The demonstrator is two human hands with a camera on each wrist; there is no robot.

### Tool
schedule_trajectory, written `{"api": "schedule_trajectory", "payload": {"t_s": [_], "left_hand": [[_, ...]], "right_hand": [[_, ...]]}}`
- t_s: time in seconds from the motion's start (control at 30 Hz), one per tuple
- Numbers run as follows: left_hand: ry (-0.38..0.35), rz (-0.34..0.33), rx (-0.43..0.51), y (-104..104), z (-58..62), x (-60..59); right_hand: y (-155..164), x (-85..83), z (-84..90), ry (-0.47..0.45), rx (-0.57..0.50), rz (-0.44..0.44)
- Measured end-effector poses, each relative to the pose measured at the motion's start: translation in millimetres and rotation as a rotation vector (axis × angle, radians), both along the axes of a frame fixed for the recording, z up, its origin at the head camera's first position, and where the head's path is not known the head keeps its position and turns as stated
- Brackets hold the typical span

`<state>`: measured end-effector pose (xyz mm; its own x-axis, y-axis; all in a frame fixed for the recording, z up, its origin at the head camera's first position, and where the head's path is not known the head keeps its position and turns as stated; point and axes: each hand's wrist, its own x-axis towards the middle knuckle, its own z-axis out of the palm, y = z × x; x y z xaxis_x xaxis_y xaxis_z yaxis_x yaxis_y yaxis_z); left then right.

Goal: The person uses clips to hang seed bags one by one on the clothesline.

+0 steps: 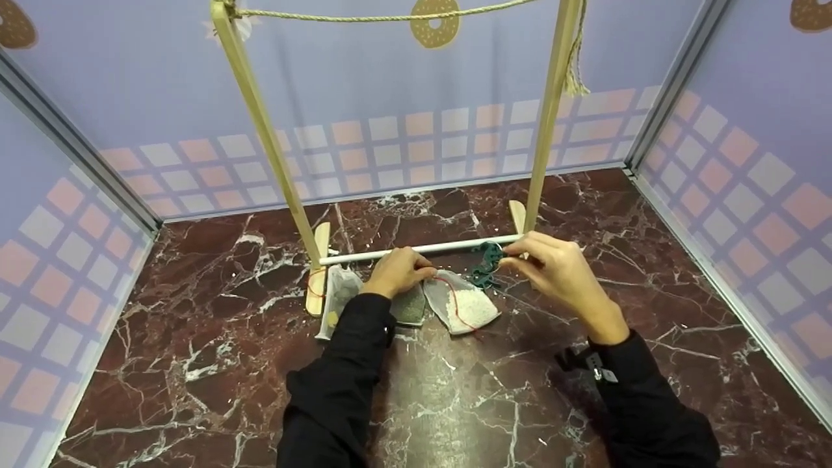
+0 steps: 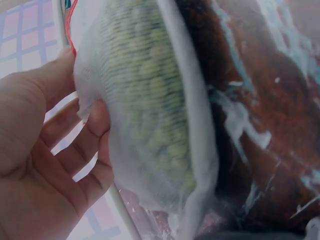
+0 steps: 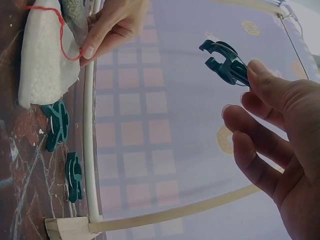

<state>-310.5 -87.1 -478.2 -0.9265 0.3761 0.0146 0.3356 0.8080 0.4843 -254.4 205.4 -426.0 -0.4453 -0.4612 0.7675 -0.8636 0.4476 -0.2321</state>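
My left hand (image 1: 395,273) pinches the edge of a white mesh bag (image 2: 145,90) filled with green beans, near the white rod. A red cord (image 2: 71,30) runs by the thumb in the left wrist view. Between thumb and fingers my right hand (image 1: 559,270) holds a dark green clothespin (image 3: 227,62), its biting end spread apart and facing away from the hand. Next to the green bag lies another mesh bag (image 1: 473,311) with white grains and a red cord. Two more green clothespins (image 3: 57,125) lie on the tabletop, below the right hand in the head view.
A wooden frame rises behind the bags, with posts (image 1: 260,117), flat feet (image 1: 316,286), a low white rod (image 1: 442,247) and a slack rope (image 1: 364,18) across the top. At left, a third mesh bag (image 1: 344,289) leans by one foot. Patterned panels enclose the marbled tabletop (image 1: 214,364).
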Motion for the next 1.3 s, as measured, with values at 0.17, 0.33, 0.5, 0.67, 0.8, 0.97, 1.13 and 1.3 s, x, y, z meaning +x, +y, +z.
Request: {"api": "schedule_trajectory", "payload": {"t_s": [0.17, 0.33, 0.5, 0.67, 0.8, 0.97, 1.13, 1.3], "left_hand": [[-0.093, -0.075, -0.003, -2, 3.5, -3.9], [-0.105, -0.133, 0.002, -3, 3.9, -5.0], [-0.104, -0.183, 0.012, -6, 2.0, -4.2], [-0.123, -0.199, 0.043, -7, 1.6, -3.4], [-0.127, -0.211, 0.052, -6, 0.5, -3.7], [-0.087, -0.176, 0.001, -3, -3.7, -2.6], [-0.041, -0.045, -0.056, 3, -5.2, 1.7], [-0.011, 0.017, -0.05, 7, -4.9, 4.9]], "right_hand": [[2, -1.1, 1.4, -0.001, -0.002, 0.002], [2, -2.0, 1.5, -0.004, -0.012, 0.006], [2, -2.4, 0.6, -0.01, -0.015, 0.013], [2, -2.3, 1.1, -0.01, -0.013, 0.006], [3, -1.5, 1.5, -0.01, -0.014, 0.002], [2, -0.5, -0.5, -0.023, -0.015, 0.001], [1, -0.6, -0.9, -0.023, -0.015, 0.0], [1, -1.8, -1.6, -0.015, -0.014, 0.001]]}}
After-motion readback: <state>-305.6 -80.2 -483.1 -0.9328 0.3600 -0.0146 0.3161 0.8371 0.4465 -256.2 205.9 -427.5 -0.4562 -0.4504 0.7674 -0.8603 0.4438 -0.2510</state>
